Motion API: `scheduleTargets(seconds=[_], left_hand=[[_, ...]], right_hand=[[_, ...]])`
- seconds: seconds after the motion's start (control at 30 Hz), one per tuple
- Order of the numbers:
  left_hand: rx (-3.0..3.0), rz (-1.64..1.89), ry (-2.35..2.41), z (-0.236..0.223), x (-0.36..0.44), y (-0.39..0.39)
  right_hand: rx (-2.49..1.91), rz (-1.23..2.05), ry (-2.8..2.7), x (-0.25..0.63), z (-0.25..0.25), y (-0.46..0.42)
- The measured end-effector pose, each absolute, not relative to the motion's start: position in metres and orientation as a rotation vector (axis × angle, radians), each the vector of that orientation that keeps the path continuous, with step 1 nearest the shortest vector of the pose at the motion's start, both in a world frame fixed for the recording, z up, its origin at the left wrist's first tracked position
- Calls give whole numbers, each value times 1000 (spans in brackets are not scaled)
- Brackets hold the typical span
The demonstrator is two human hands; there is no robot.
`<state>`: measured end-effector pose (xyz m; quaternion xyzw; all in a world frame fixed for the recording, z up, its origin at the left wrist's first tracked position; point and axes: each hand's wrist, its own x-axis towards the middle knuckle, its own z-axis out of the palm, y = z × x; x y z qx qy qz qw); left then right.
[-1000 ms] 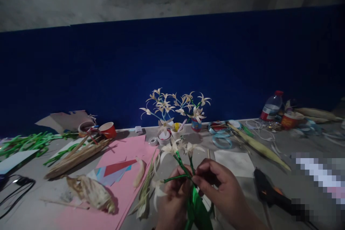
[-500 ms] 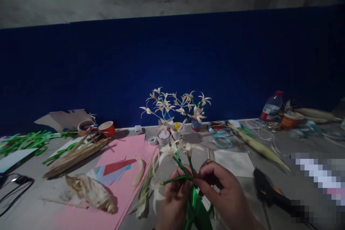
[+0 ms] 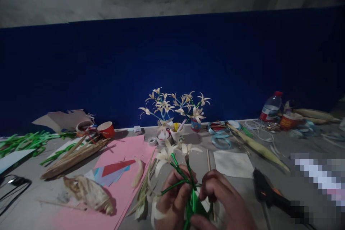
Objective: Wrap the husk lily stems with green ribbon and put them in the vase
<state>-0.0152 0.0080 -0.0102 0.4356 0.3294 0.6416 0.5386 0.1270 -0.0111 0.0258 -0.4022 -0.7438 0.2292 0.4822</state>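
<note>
Blue backdrop [image 3: 172, 64]. Cream flowers [image 3: 166, 153], curling petals [image 3: 161, 166], green stems [image 3: 179, 169]; left hand [image 3: 172, 197] pinching stems, right hand [image 3: 228, 199] loosely open.

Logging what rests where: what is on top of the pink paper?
The pink paper bears a red paper piece, bluish paper, a curled pale piece and, partly, a crumpled dried husk. What they cover is hidden.
</note>
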Motion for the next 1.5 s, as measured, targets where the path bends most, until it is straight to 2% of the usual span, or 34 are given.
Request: scheduleTargets(seconds=[0.37, 0.63, 0.87, 1.5], left_hand=[[1088, 1523, 823, -3, -15, 4], [1033, 1550, 748, -1, -15, 3], [1061, 1527, 715, -2, -15, 1], [1012, 1512, 646, -3, -20, 2]], right_hand=[[-1012, 533, -1802, 135, 40, -13], [-1264, 485, -1828, 139, 42, -10], [-1100, 456, -2031, 146, 57, -5], [-1044, 883, -1874, 143, 55, 1]])
